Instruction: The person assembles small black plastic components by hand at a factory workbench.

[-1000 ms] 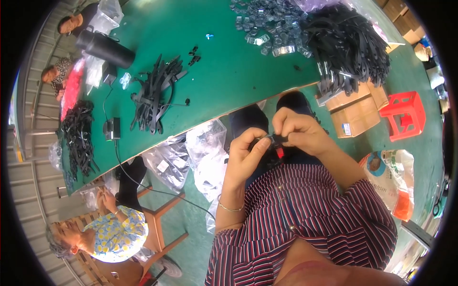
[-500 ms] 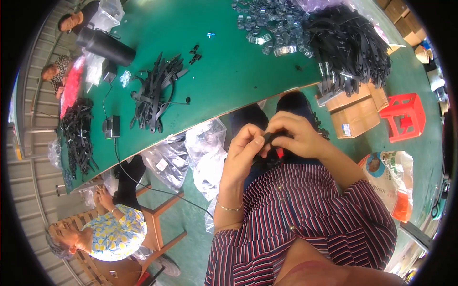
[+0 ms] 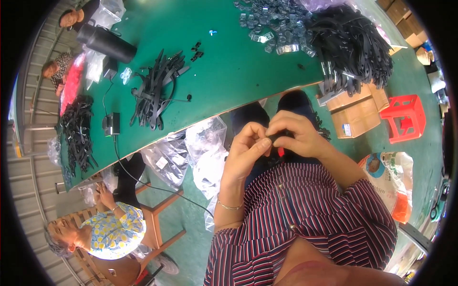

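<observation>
Fingers (image 3: 258,147), left and right, around a black piece (image 3: 278,136).

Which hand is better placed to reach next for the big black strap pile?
Probably the right hand: it is nearer the strap pile, up on the right. The left hand is farther away. Both meet around a black part.

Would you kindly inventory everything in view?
Small piece: 1, black, between both hands
Strap piles: 3, black, on table
Plastic pieces: many, clear, by right pile
Bottle: 1, black, upper left
Bags: several, clear, mostly below table
Table: 1, green, top
Stool: 1, red, right
Boxes: several, brown, right
Sack: 1, white-orange, lower right
Chair: 1, brown, lower left
Co-workers: 3, varied clothing, left
Shirt: 1, dark striped, bottom
Left hand: 1, bare, centre
Right hand: 1, bare, centre
</observation>
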Demonstrator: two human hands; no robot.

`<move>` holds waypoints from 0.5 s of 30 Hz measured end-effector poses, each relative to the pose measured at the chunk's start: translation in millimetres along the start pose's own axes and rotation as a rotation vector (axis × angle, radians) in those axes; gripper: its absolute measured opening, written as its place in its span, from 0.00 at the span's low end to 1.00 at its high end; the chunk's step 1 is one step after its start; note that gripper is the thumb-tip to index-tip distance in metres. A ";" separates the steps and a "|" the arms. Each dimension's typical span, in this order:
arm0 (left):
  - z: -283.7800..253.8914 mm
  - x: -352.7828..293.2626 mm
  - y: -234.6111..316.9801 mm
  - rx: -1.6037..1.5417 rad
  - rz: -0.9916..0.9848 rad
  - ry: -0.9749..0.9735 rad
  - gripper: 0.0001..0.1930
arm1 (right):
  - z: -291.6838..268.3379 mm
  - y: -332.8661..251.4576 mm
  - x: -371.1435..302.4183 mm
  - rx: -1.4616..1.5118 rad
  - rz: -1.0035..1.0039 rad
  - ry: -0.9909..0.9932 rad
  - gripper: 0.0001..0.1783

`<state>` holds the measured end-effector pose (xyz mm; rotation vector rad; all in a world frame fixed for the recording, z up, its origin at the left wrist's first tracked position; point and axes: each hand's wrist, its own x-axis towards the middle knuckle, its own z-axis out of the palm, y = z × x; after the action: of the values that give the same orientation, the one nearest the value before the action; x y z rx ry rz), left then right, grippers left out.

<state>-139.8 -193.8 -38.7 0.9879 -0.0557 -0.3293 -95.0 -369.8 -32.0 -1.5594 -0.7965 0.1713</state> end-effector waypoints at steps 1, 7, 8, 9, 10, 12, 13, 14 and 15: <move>1.2 0.9 -1.3 -0.031 0.000 0.020 0.08 | -0.2 1.7 1.7 -0.049 -0.050 -0.004 0.13; -0.5 2.3 -5.2 -0.039 0.063 0.086 0.09 | -1.8 -11.5 7.1 -0.224 -0.085 0.125 0.09; 1.3 2.6 -5.1 -0.002 0.134 0.130 0.10 | -2.8 -13.6 7.0 -0.233 -0.040 0.250 0.06; 2.6 2.6 -4.9 -0.003 0.135 0.130 0.10 | -5.3 -14.9 5.5 -0.234 -0.041 0.249 0.06; 3.6 2.3 -4.7 0.135 0.211 0.123 0.10 | -9.1 -15.7 2.6 -0.199 0.110 0.078 0.05; 6.7 3.6 -6.8 0.334 0.318 0.105 0.10 | -6.7 -7.4 -3.6 -0.069 0.206 -0.039 0.09; 6.2 2.5 -6.2 0.335 0.320 0.108 0.10 | -7.7 -7.5 -2.7 -0.069 0.205 -0.042 0.09; 5.4 0.8 -5.1 0.396 0.241 0.115 0.09 | -9.5 -8.0 -1.9 -0.076 0.208 -0.064 0.10; 4.7 0.0 -3.9 0.457 0.161 0.122 0.09 | -10.4 -7.9 -1.2 -0.083 0.211 -0.087 0.11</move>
<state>-141.7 -199.6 -39.3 1.4451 -0.1022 -0.1064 -93.2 -379.4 -23.2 -1.7237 -0.7132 0.3663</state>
